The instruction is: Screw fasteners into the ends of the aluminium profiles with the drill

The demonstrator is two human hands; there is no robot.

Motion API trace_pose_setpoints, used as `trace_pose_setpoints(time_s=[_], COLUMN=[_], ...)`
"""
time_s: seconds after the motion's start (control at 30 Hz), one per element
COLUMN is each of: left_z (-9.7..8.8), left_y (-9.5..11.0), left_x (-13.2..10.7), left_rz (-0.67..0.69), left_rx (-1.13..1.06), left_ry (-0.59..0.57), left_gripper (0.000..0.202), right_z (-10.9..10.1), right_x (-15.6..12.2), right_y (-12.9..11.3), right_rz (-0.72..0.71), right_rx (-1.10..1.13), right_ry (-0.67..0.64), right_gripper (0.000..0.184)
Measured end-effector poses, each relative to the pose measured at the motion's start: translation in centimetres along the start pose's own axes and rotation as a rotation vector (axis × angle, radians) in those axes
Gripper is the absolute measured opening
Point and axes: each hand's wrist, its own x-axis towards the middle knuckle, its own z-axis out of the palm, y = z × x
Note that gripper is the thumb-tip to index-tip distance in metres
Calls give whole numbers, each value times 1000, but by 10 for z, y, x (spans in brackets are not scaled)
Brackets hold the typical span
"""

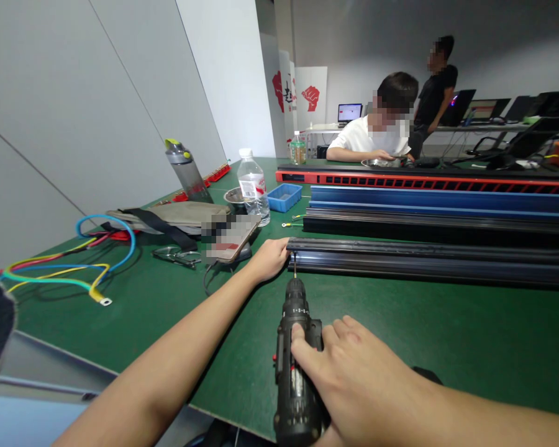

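My right hand (349, 354) is wrapped round a black cordless drill (295, 366), its thumb lying along the top of the body. The drill's thin bit (295, 266) points away from me and meets the near left end of a long black metal profile (423, 270). At that same end, my left hand (271, 257) is closed round the profile's corner; its fingertips are partly hidden behind it. Whether a screw sits at the bit's tip is too small to tell.
Behind lie another black profile (423, 226), a blue one (423, 198) and a red-and-black one (400, 178). A blue tray (285, 197), water bottle (253, 186), phone (235, 239), glasses (176, 255) and coloured cables (69, 268) are to the left. A person (358, 139) sits across the table.
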Motion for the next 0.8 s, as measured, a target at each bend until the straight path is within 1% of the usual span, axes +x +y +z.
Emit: trace_pose_setpoints(time_s=[0.2, 0.37, 0.7, 0.8], left_z=[1, 1, 1, 2], left_y=[-1, -2, -2, -3], left_x=[0, 0, 0, 0], left_rz=[0, 6, -5, 2], left_rx=[2, -2, -7, -5], left_ry=[0, 5, 8, 12], left_gripper=[35, 36, 36, 37], right_z=[6, 6, 1, 0], right_x=[0, 0, -1, -1], right_y=[-1, -1, -1, -1], right_rz=[6, 4, -6, -13], right_rx=[-6, -2, -7, -15], right_ry=[30, 62, 20, 19], right_gripper=[106, 107, 103, 105])
